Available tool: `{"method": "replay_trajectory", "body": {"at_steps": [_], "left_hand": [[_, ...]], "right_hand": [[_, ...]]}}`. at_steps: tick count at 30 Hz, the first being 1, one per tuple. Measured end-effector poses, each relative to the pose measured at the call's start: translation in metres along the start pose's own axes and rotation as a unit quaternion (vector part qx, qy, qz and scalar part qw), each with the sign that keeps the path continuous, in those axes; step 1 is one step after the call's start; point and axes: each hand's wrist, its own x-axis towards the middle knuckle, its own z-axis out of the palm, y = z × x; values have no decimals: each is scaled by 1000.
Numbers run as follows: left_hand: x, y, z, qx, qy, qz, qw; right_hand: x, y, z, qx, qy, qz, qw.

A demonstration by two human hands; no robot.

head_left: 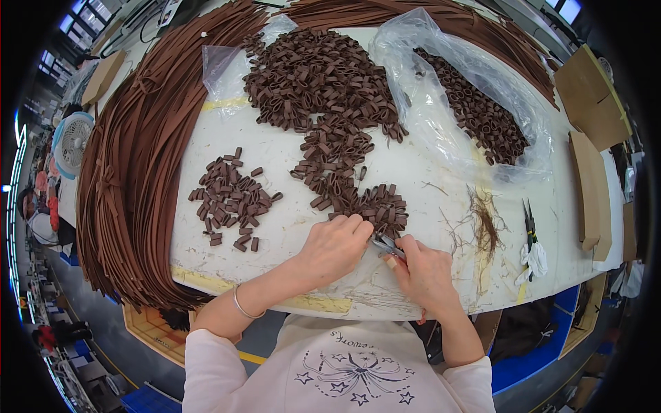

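Note:
My left hand is closed, fingertips pinched together at the near end of the brown loops. What lies between those fingers is hidden. My right hand grips small metal snips, whose tip reaches up to the left fingertips. A pale wrap covers part of the right thumb. Just beyond both hands lies a cluster of short brown loops, joined by a trail to a large heap of loops. A smaller, separate pile of brown loops sits to the left of my left hand.
Long brown strips drape along the table's left and far edges. A clear plastic bag of loops lies at far right. Loose brown threads and black-handled pliers with white wrapping lie right. Cardboard stands at the right edge.

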Motion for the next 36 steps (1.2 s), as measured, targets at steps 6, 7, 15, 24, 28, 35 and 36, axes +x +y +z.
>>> {"method": "replay_trajectory", "body": {"at_steps": [6,7,15,24,28,35,36], "left_hand": [[7,-11,-2,-18,-15,-14,1000],[4,-13,-3,-30,-8,-19,999],[-4,-26,-18,-88,77,-29,993],[15,-14,-2,72,51,75,993],[4,-9,-7,-120,59,7,991],[-26,7,-3,-514,13,-295,805],[-30,6,1,-473,23,-276,836]], "right_hand": [[1,11,-2,-22,15,12,1000],[1,12,-2,-19,16,15,1000],[-1,11,-6,-34,3,38,999],[-4,11,-9,-28,4,39,999],[-11,6,-24,113,-6,44,993],[-19,-8,-2,221,18,15,975],[-19,-8,0,222,13,15,975]]}}
